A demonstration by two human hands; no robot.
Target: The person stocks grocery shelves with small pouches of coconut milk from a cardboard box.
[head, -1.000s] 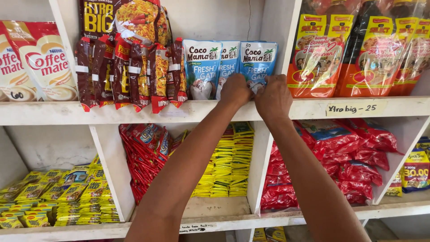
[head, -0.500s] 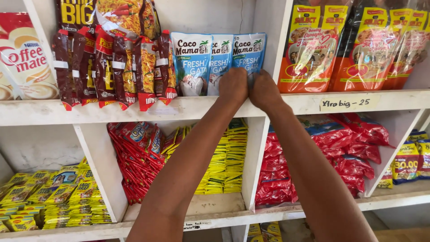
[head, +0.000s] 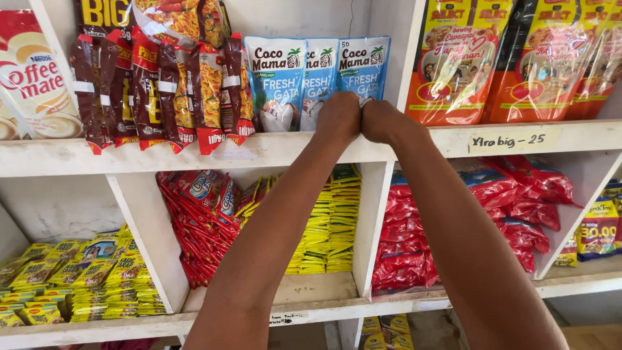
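While both arms reach up to the white painted wooden shelf, the left hand and right hand meet knuckle to knuckle at the foot of a row of light-blue glossy stand-up pouches that stand upright on the shelf's upper board. Both hands are curled into closed fists against the lower edges of the middle and right-hand pouches; whether either grip actually pinches a pouch I cannot tell, since the fingers are turned away from the camera. Judging from this, the step in hand is straightening or seating the pouches in their row, which calls for a light, even push so the slick film does not buckle or tip backward. Left of them hangs a cluster of dark red crinkly plastic snack packets, shiny and narrow. To the right stand orange and yellow glossy bags. Below, flat yellow sachets lie in neat stacks.
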